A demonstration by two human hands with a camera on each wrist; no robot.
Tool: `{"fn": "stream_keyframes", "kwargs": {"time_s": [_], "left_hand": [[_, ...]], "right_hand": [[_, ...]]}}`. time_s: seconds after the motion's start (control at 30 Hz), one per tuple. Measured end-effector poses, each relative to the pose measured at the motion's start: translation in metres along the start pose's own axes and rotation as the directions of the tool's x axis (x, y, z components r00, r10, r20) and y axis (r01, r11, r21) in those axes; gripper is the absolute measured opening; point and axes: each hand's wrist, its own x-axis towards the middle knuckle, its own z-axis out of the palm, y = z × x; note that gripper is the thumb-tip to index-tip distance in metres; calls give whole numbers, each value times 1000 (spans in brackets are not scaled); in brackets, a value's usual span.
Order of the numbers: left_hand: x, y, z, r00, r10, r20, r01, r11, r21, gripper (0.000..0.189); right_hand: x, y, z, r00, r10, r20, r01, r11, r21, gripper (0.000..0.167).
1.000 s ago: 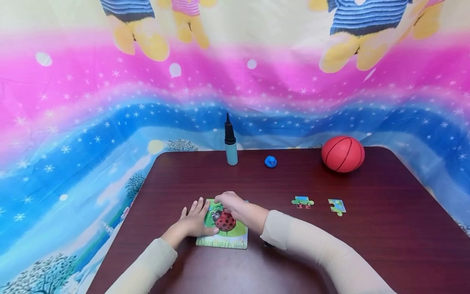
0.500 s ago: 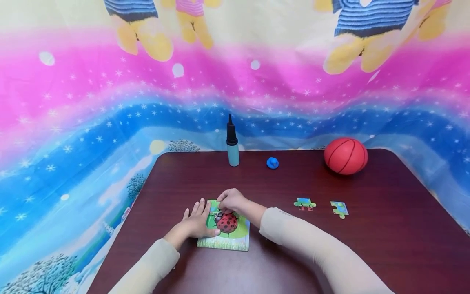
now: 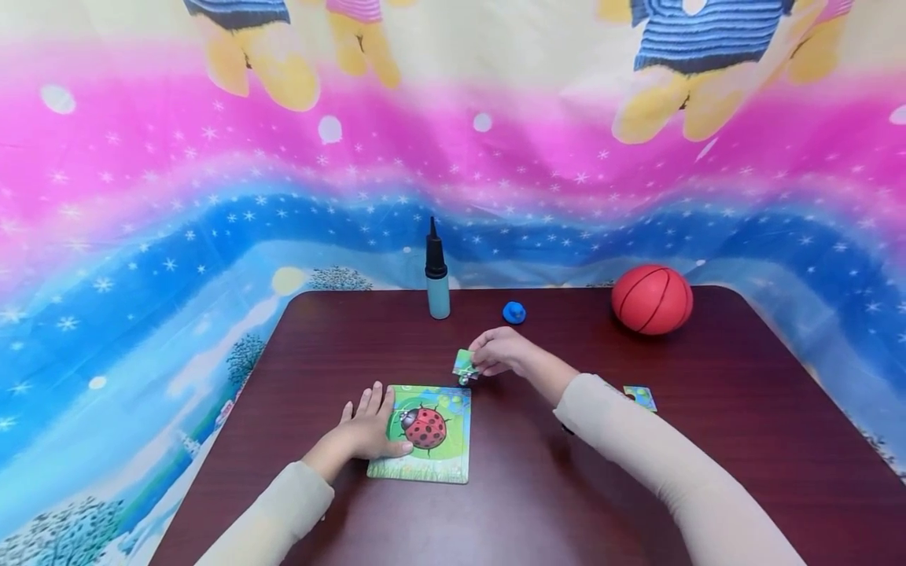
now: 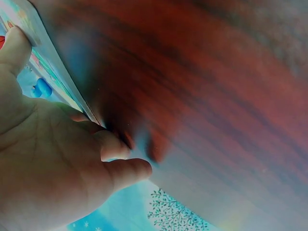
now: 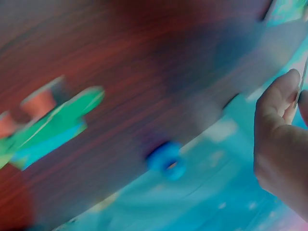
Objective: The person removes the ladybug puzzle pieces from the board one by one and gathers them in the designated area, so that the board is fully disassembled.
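Observation:
My left hand (image 3: pixel 368 432) lies with fingers spread along the left side of a ladybug jigsaw puzzle (image 3: pixel 453 456), its thumb over the board near the ladybug. In the left wrist view, the board's edge (image 4: pixel 67 82) runs past the thumb and fingers. Beyond the board's top right corner, my right hand (image 3: pixel 504 351) pinches a green puzzle piece (image 3: pixel 463 363) above the table. From the right wrist, this hand (image 5: pixel 284 120) shows at the right edge, with the piece seen nearly edge-on.
One loose puzzle piece (image 3: pixel 642 397) lies to the right, partly behind the sleeve; another piece (image 5: pixel 53 127) shows in the right wrist view. Along the back stand a teal hand pump (image 3: pixel 439 291), a small blue duck (image 3: pixel 514 313) and a red ball (image 3: pixel 652 299) on the table (image 3: pixel 340 338).
The right hand has moved from the puzzle's upper part, away and to the right, and now carries a piece above the table. The left hand stays on the board; the view shifts slightly.

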Motion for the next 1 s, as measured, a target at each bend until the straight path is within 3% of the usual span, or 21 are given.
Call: {"fn": "stream_keyframes", "kwargs": {"time_s": [0.13,0.33,0.5,0.6,0.77,0.93,1.0], "left_hand": [[-2,0,-3,1000,2,3,-2,1000,12,107],[-2,1,-1,1000,13,8,-13,1000,-8,110],[-3,5,-1,1000,22,22,-21,1000,-17,107],[-3,7,-3,999,14,31,-13,1000,-14,106],[1,4,1,999,4,41,-4,1000,-9,109],[2,2,3,998,-8,59,9,1000,-11,110],[2,3,1,998,-2,58,4,1000,-21,109]], "right_hand": [[-2,10,-22,1000,-9,-14,7,996,-90,14],[-3,29,-23,994,-60,-95,29,953,-303,6],[-7,38,-20,976,-174,-133,80,848,-524,4],[-9,39,-20,960,-235,-151,99,791,-603,3],[-13,40,-17,955,-240,-173,66,741,-668,7],[-14,46,-11,950,-258,-175,30,635,-772,14],[-13,48,-9,942,-280,-186,25,610,-792,14]]}}
